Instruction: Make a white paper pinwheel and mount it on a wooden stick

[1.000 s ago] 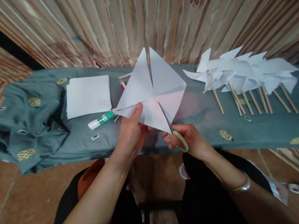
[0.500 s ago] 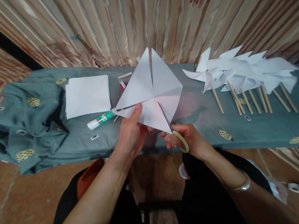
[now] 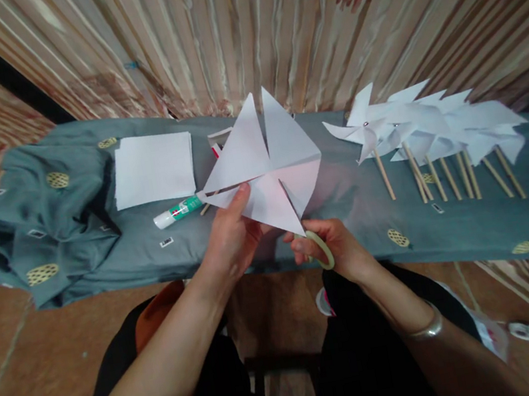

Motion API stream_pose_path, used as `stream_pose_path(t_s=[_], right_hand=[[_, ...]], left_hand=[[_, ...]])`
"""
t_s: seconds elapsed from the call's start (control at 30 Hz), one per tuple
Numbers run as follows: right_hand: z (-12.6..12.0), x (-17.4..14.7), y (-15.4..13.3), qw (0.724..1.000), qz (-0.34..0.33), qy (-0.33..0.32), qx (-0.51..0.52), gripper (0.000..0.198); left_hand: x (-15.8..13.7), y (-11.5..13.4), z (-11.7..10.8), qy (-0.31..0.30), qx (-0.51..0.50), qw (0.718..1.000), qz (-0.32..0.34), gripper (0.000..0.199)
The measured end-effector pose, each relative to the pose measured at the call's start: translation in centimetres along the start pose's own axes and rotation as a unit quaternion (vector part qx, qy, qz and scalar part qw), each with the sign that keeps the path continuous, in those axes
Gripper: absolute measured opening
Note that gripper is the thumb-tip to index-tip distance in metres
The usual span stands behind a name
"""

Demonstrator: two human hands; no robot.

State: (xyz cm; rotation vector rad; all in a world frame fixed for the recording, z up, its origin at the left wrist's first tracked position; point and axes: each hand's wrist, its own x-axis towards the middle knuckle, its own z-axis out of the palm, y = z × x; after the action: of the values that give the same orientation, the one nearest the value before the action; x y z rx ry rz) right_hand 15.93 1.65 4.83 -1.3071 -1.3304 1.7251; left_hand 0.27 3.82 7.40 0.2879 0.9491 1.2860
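A left thumb presses on top of a white paper sheet [image 3: 240, 148], the fingers of that left hand [image 3: 234, 230] curled beneath, closed on it near its left corner. The fingers of the right hand [image 3: 336, 243] bend around the pale handle of a pair of scissors [image 3: 325, 252]; I cannot tell how they sit in the loops. One dark blade lies across the sheet's near part, pointing from the near corner toward the middle.

The sheet sits over the middle of a narrow table spread with a blue-green cloth [image 3: 338, 213], its corners turned far, near, left and right. Slits run inward from the far and left corners, the far one gaping.

Just left of the sheet lies a glue stick [image 3: 178, 212], white and green; beyond it, a stack of white paper [image 3: 154, 168]. To the right, well apart from the hands, paper pinwheels [image 3: 434, 119] on wooden sticks [image 3: 450, 180] overlap in a row. A striped curtain [image 3: 216, 30] hangs along the far side. A silvery bracelet [image 3: 431, 327] circles the right wrist.
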Motion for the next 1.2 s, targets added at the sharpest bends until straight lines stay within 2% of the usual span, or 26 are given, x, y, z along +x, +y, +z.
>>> stream_pose_path(t_s=[0.23, 0.63, 0.73, 0.87, 1.07, 1.13, 1.2], right_hand=[[-0.1, -0.2, -0.3, 1.000, -0.011, -0.010, 0.005, 0.050], [0.2, 0.0, -0.1, 1.000, 0.007, 0.009, 0.016, 0.038], [0.0, -0.2, 0.1, 0.999, 0.011, -0.025, 0.020, 0.045], [-0.6, -0.5, 0.4, 0.994, 0.019, -0.107, 0.014, 0.060], [-3.4, -1.9, 0.2, 0.978, 0.056, -0.196, -0.044, 0.060], [-4.7, -2.4, 0.2, 0.979, 0.061, -0.186, -0.053, 0.057], [-6.0, -2.5, 0.4, 0.993, 0.026, -0.106, -0.050, 0.054]], left_hand=[[-0.1, 0.1, 0.1, -0.014, -0.001, 1.000, -0.009, 0.016], [0.2, -0.2, -0.1, -0.006, 0.001, 1.000, -0.002, 0.014], [0.5, -0.2, -0.1, 0.002, 0.002, 1.000, 0.003, 0.013], [1.2, 0.4, -0.3, 0.009, 0.010, 1.000, 0.020, 0.014], [1.8, 2.1, -1.1, 0.015, -0.011, 0.997, 0.072, 0.014], [1.8, 2.4, -1.4, 0.017, -0.013, 0.997, 0.073, 0.014], [1.7, 2.5, -1.6, 0.018, -0.005, 0.998, 0.060, 0.013]])
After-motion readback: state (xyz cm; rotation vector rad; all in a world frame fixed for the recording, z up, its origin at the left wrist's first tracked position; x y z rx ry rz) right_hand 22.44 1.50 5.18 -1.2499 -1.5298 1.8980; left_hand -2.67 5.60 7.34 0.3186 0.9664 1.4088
